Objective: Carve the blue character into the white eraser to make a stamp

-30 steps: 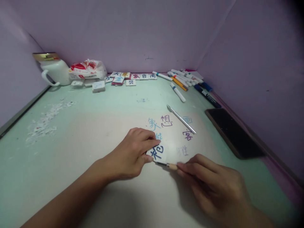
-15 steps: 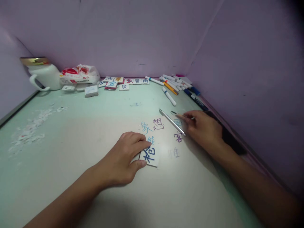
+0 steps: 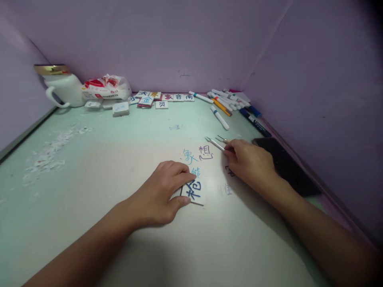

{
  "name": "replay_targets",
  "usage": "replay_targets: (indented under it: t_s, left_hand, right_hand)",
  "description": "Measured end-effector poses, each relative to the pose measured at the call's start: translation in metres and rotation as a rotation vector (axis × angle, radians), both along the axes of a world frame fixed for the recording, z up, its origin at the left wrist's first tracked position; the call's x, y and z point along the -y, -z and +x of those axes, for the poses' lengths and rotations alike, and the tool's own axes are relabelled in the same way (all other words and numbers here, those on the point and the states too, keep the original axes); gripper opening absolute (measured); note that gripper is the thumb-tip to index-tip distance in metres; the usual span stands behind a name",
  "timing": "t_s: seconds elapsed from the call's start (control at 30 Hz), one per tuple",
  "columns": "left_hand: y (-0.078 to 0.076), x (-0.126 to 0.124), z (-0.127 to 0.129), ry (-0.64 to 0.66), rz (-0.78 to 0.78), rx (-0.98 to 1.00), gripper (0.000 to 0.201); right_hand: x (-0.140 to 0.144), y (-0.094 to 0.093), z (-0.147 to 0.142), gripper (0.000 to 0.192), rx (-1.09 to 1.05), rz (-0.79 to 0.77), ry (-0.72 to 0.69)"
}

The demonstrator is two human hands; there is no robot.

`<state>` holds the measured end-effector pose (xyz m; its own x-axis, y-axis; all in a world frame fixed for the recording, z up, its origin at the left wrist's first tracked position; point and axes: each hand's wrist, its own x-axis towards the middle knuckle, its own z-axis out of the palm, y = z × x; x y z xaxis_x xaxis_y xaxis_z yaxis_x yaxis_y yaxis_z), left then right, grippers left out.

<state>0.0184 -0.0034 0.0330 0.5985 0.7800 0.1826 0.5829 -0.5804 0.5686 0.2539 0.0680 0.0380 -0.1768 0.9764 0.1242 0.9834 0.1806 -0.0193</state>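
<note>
My left hand (image 3: 161,193) rests on the white board and pins a small white tile (image 3: 196,191) bearing a dark blue character between thumb and fingers. My right hand (image 3: 249,161) lies further right, fingers closed over the near ends of two thin tools. A silver blade-like tool (image 3: 213,143) and a shorter thin tool (image 3: 221,138) stick out to the left of its fingertips. Handwritten characters (image 3: 199,153) in blue and purple cover the board between the hands; my right hand hides some of them.
A dark phone (image 3: 284,163) lies by the right wall. Several markers (image 3: 227,103) and a row of character tiles (image 3: 163,99) line the far edge. A white jug (image 3: 64,89), a plastic bag (image 3: 106,87) and white crumbs (image 3: 48,153) are at left.
My right hand left the tile's lower edge with its thin tool and went up right to the silver tool on the board. My left hand stayed on the tile.
</note>
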Motion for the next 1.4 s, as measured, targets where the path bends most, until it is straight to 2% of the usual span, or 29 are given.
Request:
replay_targets:
  t_s: [0.13, 0.27, 0.4, 0.53, 0.7, 0.77, 0.93, 1.17, 1.4]
  left_hand:
    - [0.0, -0.001, 0.0, -0.01, 0.007, -0.018, 0.034]
    - [0.002, 0.0, 0.0, -0.049, 0.025, -0.062, 0.042]
    - [0.001, 0.002, 0.0, -0.083, 0.06, -0.124, 0.056]
    - [-0.001, 0.003, 0.002, -0.054, 0.053, -0.141, 0.062]
    - [0.0, 0.006, 0.002, -0.051, 0.122, -0.118, 0.066]
    - [0.0, 0.006, 0.002, -0.028, 0.168, -0.133, 0.067]
    - [-0.001, 0.005, 0.004, 0.074, 0.137, -0.223, 0.054]
    - [-0.002, 0.005, 0.003, 0.082, 0.105, -0.173, 0.053]
    - [0.002, 0.007, 0.004, -0.008, 0.116, -0.086, 0.038]
  right_hand:
    - [0.012, 0.001, 0.003, 0.029, 0.159, 0.009, -0.078]
    - [0.028, 0.001, 0.008, 0.03, 0.169, -0.013, -0.078]
    - [0.042, 0.006, 0.019, 0.03, -0.068, 0.023, -0.043]
    - [0.06, 0.01, 0.029, 0.027, -0.403, -0.009, -0.175]
    - [0.083, 0.011, 0.029, 0.022, -0.471, 0.081, -0.279]
    - [0.088, 0.012, 0.027, 0.02, -0.496, 0.07, -0.327]
    - [0.095, 0.014, 0.019, 0.023, -0.542, 0.047, -0.368]
    - [0.098, 0.017, 0.012, 0.016, -0.544, 0.15, -0.342]
    - [0.096, 0.018, 0.003, 0.017, -0.527, 0.156, -0.34]
